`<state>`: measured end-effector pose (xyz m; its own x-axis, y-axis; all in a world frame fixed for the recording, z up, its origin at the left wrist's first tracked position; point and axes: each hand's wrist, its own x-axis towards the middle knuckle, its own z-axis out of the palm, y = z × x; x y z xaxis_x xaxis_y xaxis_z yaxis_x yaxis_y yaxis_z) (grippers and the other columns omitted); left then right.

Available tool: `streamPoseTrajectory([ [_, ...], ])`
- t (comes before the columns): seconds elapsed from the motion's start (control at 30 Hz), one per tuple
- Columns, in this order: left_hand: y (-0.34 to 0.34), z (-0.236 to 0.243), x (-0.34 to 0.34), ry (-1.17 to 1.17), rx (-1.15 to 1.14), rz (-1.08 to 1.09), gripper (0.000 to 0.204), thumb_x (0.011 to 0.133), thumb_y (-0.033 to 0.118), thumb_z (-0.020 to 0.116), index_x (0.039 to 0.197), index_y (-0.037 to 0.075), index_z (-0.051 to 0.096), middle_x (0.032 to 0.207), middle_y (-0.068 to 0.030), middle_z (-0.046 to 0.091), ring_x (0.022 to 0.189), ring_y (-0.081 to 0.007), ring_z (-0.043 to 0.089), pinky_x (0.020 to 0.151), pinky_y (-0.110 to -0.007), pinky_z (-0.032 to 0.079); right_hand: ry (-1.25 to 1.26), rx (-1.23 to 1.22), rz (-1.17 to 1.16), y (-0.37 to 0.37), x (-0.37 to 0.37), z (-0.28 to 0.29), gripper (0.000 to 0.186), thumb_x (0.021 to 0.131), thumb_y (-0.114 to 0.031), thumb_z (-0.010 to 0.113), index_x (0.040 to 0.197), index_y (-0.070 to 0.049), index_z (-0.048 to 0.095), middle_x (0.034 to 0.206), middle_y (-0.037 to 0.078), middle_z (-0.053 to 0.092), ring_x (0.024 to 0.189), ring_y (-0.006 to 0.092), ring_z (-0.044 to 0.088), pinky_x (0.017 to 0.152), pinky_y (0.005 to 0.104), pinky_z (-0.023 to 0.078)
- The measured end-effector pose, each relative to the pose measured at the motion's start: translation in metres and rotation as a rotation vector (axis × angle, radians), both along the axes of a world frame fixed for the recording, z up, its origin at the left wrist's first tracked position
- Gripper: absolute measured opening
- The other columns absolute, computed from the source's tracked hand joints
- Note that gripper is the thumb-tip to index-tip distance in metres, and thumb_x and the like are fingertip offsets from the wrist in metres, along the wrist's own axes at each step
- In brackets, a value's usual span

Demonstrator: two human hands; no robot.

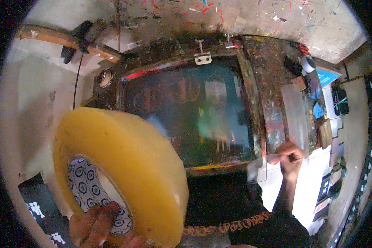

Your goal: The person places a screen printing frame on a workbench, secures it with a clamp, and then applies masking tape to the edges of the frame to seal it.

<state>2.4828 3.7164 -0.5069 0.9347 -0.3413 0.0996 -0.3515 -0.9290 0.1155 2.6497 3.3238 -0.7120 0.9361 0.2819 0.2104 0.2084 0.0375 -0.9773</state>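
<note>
My left hand [93,225] grips a large roll of yellowish packing tape [140,153] at the lower left, fingers inside its patterned cardboard core [82,182]. My right hand [290,159] is at the right with fingers curled in a pinch on what looks like a clear strip [272,159], probably tape, beside the front right corner of a screen-printing frame [248,107]. The frame's dark mesh [182,103] is stained green and reddish, with faint markings. A metal clamp [202,58] holds its far edge.
The paint-spattered bench [260,62] carries a translucent strip [293,115], blue scraps [317,110], a small pale container [308,65] and a wooden block [325,134] on the right. A round metal object [106,77] sits at the back left. A wooden rail [49,37] runs along the left wall.
</note>
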Motion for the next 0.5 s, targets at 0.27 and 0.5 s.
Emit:
streamPoseTrajectory([
  [0.27, 0.065, -0.120, 0.087, -0.439, 0.244, 0.043, 0.044, 0.085, 0.031, 0.077, 0.127, 0.028, 0.067, 0.119, -0.0145, 0.064, 0.086, -0.0319, 0.069, 0.069, -0.040, 0.059, -0.276, -0.584, 0.207, 0.028, 0.059, 0.078, 0.010, 0.076, 0.002, 0.078, 0.083, 0.000, 0.071, 0.077, 0.008, 0.068, 0.067, 0.0166, 0.064, 0.059, 0.0285, 0.046],
  [0.5, 0.124, -0.292, 0.125, -0.622, 0.254, 0.245, 0.043, 0.086, 0.026, 0.075, 0.128, 0.028, 0.067, 0.120, -0.0116, 0.065, 0.085, -0.0314, 0.069, 0.069, -0.040, 0.057, -0.275, -0.630, 0.306, 0.068, 0.106, 0.101, 0.011, 0.077, -0.002, 0.079, 0.084, -0.005, 0.071, 0.076, 0.006, 0.068, 0.066, 0.0155, 0.063, 0.061, 0.0285, 0.049],
])
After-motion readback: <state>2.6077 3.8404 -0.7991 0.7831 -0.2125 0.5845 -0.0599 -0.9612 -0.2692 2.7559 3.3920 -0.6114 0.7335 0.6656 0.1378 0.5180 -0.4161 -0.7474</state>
